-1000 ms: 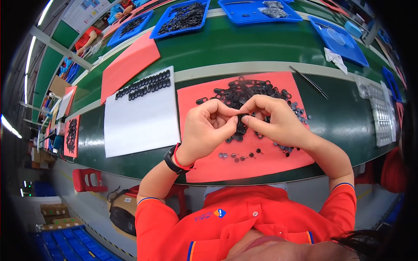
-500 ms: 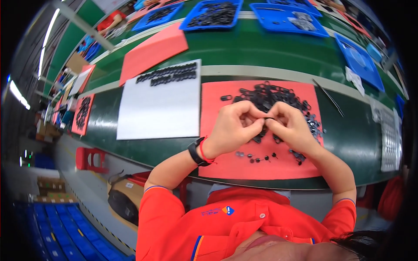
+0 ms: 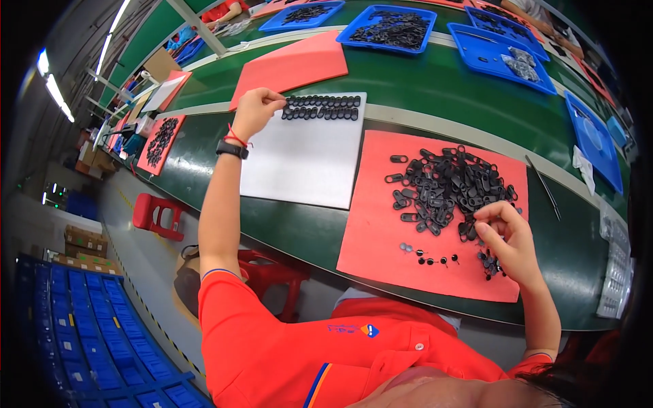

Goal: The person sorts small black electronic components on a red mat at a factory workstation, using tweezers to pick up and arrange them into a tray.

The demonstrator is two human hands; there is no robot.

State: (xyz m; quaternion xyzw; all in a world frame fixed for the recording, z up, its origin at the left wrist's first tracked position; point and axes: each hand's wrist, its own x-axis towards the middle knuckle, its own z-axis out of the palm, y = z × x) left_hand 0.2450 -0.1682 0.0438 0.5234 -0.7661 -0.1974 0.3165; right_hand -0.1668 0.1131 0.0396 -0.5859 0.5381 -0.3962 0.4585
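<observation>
My left hand (image 3: 255, 112) is stretched out to the far left corner of a white foam sheet (image 3: 299, 163). Its thumb and forefinger pinch a small black oval piece at the left end of the upper of two rows of such pieces (image 3: 323, 107); the fingers partly hide it. My right hand (image 3: 509, 239) hovers at the near right side of a heap of loose black oval pieces with ring-like ends (image 3: 442, 183). Thumb and forefinger there are slightly apart, with nothing visible between them. The heap lies on a pink foam sheet (image 3: 374, 224).
Small round black parts (image 3: 435, 260) and a little cluster (image 3: 491, 264) lie near my right hand. Tweezers (image 3: 544, 187) rest right of the pink sheet. Blue trays (image 3: 388, 30) stand across the bench, beside another pink sheet (image 3: 292, 64). A red stool (image 3: 158, 216) stands at left.
My hands were together over the pink sheet, fingertips meeting on a small black piece. Now the left has moved to the rows on the white sheet, the right to the heap's near edge.
</observation>
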